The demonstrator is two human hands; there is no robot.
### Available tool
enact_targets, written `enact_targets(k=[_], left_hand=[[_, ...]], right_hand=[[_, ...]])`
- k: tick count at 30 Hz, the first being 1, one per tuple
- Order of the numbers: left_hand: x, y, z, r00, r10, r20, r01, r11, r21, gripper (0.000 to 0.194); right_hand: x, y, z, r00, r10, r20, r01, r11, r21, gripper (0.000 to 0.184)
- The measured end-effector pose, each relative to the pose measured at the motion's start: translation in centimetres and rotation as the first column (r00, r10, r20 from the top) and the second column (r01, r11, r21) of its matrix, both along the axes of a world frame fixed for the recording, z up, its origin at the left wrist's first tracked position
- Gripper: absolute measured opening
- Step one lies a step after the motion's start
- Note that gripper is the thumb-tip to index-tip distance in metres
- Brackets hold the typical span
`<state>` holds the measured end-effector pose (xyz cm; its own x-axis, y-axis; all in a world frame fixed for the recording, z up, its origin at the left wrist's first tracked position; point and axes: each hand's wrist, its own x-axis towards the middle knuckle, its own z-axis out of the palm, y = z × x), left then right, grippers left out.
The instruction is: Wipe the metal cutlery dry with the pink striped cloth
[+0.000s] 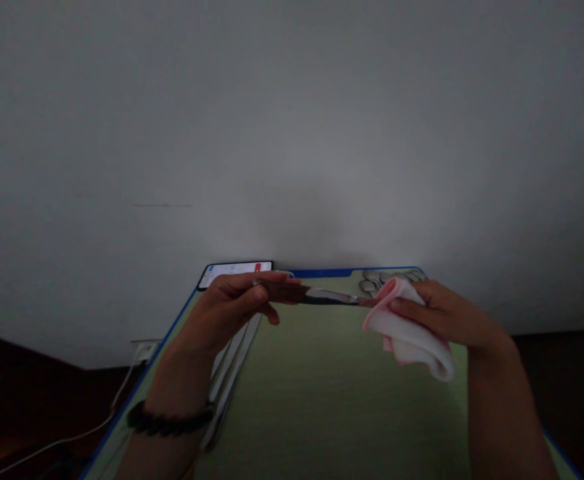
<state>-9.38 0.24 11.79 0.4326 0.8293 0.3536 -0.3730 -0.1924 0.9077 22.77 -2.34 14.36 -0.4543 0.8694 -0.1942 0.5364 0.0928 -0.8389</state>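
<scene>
A shiny metal table knife [331, 296] is held level above the table, crossing between my two hands. My left hand [235, 300] pinches its left end between thumb and fingers, and a dark beaded bracelet circles that wrist. Around the knife's right end is a folded white-and-pink cloth [412, 330]. My right hand [437, 308] grips this cloth, which hides the tip of the knife and hangs down below the fingers. Long flat silvery pieces of cutlery [235, 363] lie on the table under my left hand, partly covered by it.
Several spoons [371, 283] lie at the table's back right. A lit phone [232, 268] rests at the back left corner. The pale green table [332, 400] has a blue edge and stands against a grey wall [302, 133]. A white cable [117, 400] runs from an outlet on the left.
</scene>
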Motion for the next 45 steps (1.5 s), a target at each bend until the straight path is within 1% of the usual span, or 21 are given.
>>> enact_targets(k=[4,13,17,22,30,41,45], left_hand=[[0.02,-0.06,0.17,1.000,-0.023,0.007,0.023,1.000,0.007,0.022],[-0.04,0.00,0.10,1.000,-0.009,0.004,0.009,1.000,-0.017,0.021],[-0.03,0.06,0.01,1.000,-0.009,0.001,0.009,1.000,-0.011,0.022],[0.12,-0.03,0.21,1.000,0.004,-0.015,-0.004,1.000,-0.014,0.022],[0.24,-0.21,0.59,0.999,0.024,-0.029,-0.025,0.999,-0.044,0.021],[0.00,0.08,0.12,1.000,0.014,-0.009,-0.015,0.999,-0.039,0.022],[-0.08,0.09,0.07,1.000,0.017,-0.013,-0.017,0.999,-0.038,0.022]], right_hand=[[-0.01,0.02,0.10,1.000,0.002,-0.008,-0.002,1.000,-0.003,0.042],[-0.17,-0.07,0.11,1.000,-0.009,-0.022,0.008,1.000,-0.026,0.042],[-0.17,-0.08,0.12,1.000,-0.029,-0.010,0.029,1.000,-0.003,0.042],[-0.16,-0.03,-0.05,0.999,-0.027,-0.021,0.026,0.999,-0.030,0.042],[-0.20,-0.03,-0.18,0.998,-0.056,0.013,0.056,0.998,0.028,0.044],[-0.28,-0.02,0.14,0.998,-0.054,0.040,0.051,0.996,0.076,0.046],[-0.25,-0.03,0.16,0.998,-0.054,0.026,0.051,0.995,0.086,0.046]])
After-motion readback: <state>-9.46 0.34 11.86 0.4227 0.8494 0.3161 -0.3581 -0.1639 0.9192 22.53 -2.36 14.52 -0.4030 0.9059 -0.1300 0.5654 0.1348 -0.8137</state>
